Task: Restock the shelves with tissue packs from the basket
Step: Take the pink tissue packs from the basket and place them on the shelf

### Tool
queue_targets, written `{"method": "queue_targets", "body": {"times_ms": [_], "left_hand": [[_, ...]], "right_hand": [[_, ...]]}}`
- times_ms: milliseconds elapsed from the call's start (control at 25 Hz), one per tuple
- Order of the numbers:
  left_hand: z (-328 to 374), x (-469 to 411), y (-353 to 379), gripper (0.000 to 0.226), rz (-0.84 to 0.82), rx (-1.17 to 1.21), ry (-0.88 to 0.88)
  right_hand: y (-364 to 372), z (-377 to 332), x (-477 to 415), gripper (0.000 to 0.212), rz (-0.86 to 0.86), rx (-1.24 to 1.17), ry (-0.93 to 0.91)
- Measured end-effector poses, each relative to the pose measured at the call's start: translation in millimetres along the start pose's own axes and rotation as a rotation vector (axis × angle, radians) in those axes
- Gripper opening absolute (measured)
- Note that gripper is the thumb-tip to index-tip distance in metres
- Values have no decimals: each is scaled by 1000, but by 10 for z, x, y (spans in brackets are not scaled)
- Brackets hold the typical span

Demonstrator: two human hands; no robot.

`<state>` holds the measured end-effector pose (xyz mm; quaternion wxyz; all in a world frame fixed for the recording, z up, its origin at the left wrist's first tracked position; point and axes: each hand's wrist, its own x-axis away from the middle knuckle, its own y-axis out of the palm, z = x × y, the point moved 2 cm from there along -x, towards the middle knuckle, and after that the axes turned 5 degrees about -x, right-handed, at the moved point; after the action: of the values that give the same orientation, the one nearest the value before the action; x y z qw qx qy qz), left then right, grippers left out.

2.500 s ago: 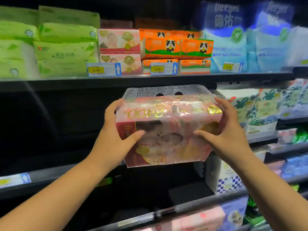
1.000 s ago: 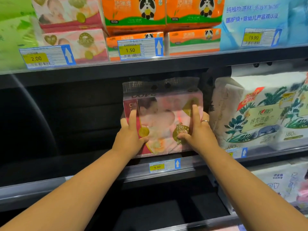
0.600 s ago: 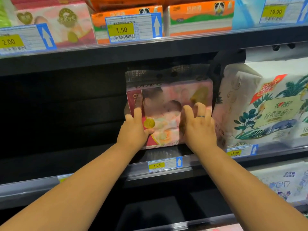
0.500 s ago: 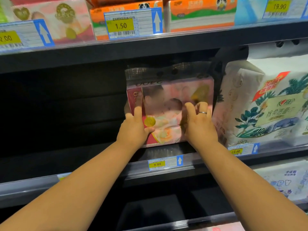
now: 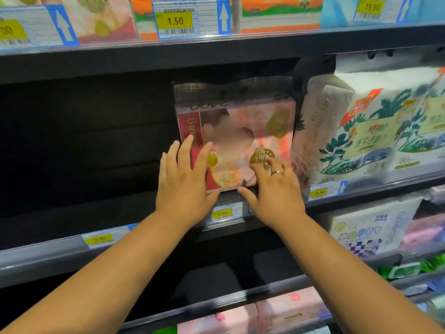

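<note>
A pink tissue pack in clear plastic wrap stands upright on the middle shelf, just left of a large white pack with green leaves. My left hand lies in front of its lower left corner with straight, spread fingers on the wrapper. My right hand, wearing a ring, is at the lower right of the pack with fingers bent at its front; its thumb reaches under the bottom edge. The basket is out of view.
The white leaf-print pack fills the shelf to the right. The middle shelf left of the pink pack is dark and bare. Orange and pink packs sit on the upper shelf behind price tags. More packs lie on lower shelves.
The pink pack went from mid-air onto the middle shelf and was pushed back. Both hands have slid down to its lower front edge, fingers loosening.
</note>
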<state>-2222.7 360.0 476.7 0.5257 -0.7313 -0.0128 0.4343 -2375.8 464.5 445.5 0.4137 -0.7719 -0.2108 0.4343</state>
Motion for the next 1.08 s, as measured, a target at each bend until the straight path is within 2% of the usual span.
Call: {"method": "queue_targets", "body": {"times_ms": [200,320,440,640,880,1080], "left_hand": [[41,381,28,95,-155,114,156],[95,750,-25,86,-237,175,301],[139,1225,-62,80,-299,252,453],[365,2138,22,71,-436,406,665],[891,3041,-8,79,-694,524,855],[1465,3695,10,86,-764,502,1026]], "right_hand": [[-184,-101,615,65,9,137,58],[-273,-163,1130,67,-66,181,173],[-305,-240,1776,67,-53,232,275],[-218,-344,3105,67,-209,288,542],[-303,-531,4545,70,-400,255,889],[-456,-434,5483,71,-459,216,1144]]}}
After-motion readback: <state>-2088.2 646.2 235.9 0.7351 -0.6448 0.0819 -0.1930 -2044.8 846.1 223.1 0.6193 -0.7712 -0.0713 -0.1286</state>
